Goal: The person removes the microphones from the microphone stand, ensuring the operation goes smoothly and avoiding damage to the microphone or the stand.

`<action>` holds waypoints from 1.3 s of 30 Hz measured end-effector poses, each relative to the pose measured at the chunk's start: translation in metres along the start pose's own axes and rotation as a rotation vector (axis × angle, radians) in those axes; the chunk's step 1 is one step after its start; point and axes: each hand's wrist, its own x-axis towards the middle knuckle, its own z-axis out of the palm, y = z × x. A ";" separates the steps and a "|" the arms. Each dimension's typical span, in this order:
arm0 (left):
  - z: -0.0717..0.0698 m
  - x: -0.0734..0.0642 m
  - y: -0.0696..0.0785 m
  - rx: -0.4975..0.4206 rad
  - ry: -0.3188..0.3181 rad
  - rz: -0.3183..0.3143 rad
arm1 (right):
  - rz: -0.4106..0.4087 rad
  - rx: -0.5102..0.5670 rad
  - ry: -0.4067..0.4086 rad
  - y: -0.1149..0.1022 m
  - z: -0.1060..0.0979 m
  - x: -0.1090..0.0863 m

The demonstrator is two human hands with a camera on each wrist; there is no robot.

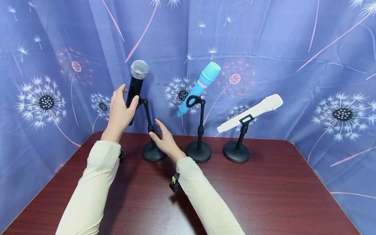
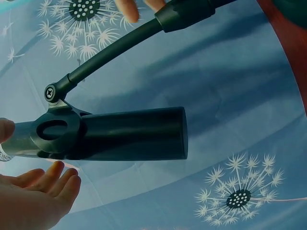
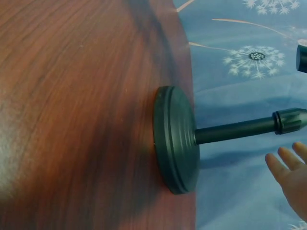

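A black microphone (image 1: 135, 88) with a silver mesh head sits tilted in the clip of a black desk stand (image 1: 149, 120). My left hand (image 1: 118, 109) is at its left side, thumb in front of the body and fingers behind, spread around it without closing. In the left wrist view the fingers (image 2: 60, 184) are below the microphone body, with a gap showing, and the thumb tip overlaps its upper end. My right hand (image 1: 166, 140) is beside the stand's pole, fingers extended. The right wrist view shows those fingertips close to the pole's collar (image 3: 289, 120), above the round base (image 3: 177, 141).
To the right, a blue microphone (image 1: 199, 86) leans in a second stand (image 1: 200, 130). Farther right a white microphone (image 1: 251, 112) lies in a shorter stand (image 1: 237, 151). All stand near the back edge of a dark red wooden table (image 1: 264, 195), before a blue dandelion-print curtain (image 1: 164, 32).
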 end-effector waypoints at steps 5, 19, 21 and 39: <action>0.000 0.002 -0.001 -0.018 -0.009 -0.025 | 0.040 0.026 -0.029 0.001 0.006 0.000; 0.004 0.009 -0.002 -0.032 -0.054 -0.077 | 0.024 0.000 -0.016 0.005 0.014 0.003; 0.004 0.009 -0.001 -0.032 -0.049 -0.085 | 0.009 -0.013 -0.004 0.006 0.014 0.003; 0.007 0.009 0.007 -0.038 -0.008 -0.092 | -0.015 -0.090 0.134 0.004 0.018 0.004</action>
